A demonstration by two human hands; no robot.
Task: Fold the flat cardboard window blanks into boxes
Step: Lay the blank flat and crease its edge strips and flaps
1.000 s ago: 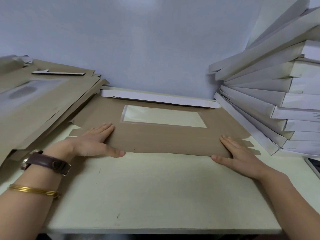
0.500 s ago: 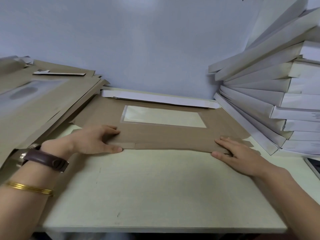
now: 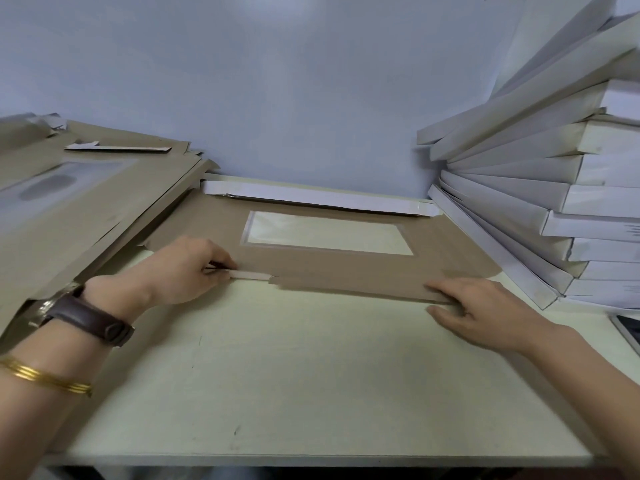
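On worktop (image 3: 311, 375), 12 o'clock: window blank (image 3: 346, 268) lay mostly flat | left hand (image 3: 183, 268) pinched near flap (image 3: 249, 274) | right hand (image 3: 485, 306) pressed it, fingers straight | folded boxes (image 3: 519, 188) 3 o'clock, unfolded blanks (image 3: 86, 209) 9 o'clock

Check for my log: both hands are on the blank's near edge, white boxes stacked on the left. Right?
No: head view shows the white boxes stacked on the right. Left hand and right hand are on the near edge of the blank.

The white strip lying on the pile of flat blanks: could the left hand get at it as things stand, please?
Probably yes: the white strip lies bare atop the pile, but the left hand must first release the flap it pinches.
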